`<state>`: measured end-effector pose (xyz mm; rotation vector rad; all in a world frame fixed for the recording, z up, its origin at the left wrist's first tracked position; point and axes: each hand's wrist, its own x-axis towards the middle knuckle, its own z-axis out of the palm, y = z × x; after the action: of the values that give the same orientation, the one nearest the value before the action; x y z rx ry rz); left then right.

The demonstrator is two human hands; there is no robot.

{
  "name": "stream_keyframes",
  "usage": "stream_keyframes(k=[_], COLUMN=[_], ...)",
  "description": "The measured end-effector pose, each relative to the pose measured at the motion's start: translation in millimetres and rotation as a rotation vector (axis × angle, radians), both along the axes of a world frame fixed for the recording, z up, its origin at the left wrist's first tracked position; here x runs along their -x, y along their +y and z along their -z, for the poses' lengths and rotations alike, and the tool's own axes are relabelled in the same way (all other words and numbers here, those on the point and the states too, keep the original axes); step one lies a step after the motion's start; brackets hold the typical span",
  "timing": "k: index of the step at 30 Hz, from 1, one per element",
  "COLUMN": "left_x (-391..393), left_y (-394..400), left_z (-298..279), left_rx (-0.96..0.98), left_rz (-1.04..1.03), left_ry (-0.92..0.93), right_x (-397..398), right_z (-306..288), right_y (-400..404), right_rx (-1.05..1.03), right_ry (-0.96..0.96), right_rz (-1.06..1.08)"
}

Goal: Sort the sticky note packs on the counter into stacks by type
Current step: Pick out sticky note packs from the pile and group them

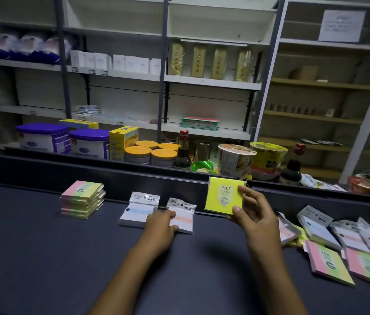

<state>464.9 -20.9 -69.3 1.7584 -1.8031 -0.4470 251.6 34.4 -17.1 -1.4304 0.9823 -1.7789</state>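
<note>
A yellow pack [224,196] is pinched upright in the right hand [253,214]. No yellow stack is seen; unsorted packs [338,242] lie at four o'clock. A white pack [183,220] is pressed to the table [43,258] by the flat left hand [160,226].

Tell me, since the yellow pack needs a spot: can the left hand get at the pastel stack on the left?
Probably yes. The left hand rests on the white packs, and only bare counter lies between it and the pastel stack.

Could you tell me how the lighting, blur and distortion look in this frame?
Head view: dim overall; shelf uprights bow from wide-angle distortion; the unsorted packs at right smear; the yellow pack in the right hand stays legible.
</note>
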Motion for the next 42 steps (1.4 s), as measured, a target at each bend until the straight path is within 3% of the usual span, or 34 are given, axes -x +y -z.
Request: stream_keyframes(k=[14,25,29,36,42], left_x=[0,-19,-22,-24,-6], left_y=[13,15,15,9,11], left_z=[-18,-57,-56,-51,-41], left_rx=[0.190,0.266,0.256,0.255,0.266], left_rz=[0.026,0.002,0.004,0.022,0.060], left_ry=[-0.270,-0.451,-0.449,-0.415,-0.369], right_x=[19,28,28,26,28], right_z=[-13,20,27,42,42], right_y=[-10,-56,-62,-65,-58], right_rx=[-0.093,-0.447,-0.506,-0.472,-0.363], right_ry=[0.117,0.282,0.481,1.129,1.184], right_rz=[0.053,0.074,0.132,0.282,0.295])
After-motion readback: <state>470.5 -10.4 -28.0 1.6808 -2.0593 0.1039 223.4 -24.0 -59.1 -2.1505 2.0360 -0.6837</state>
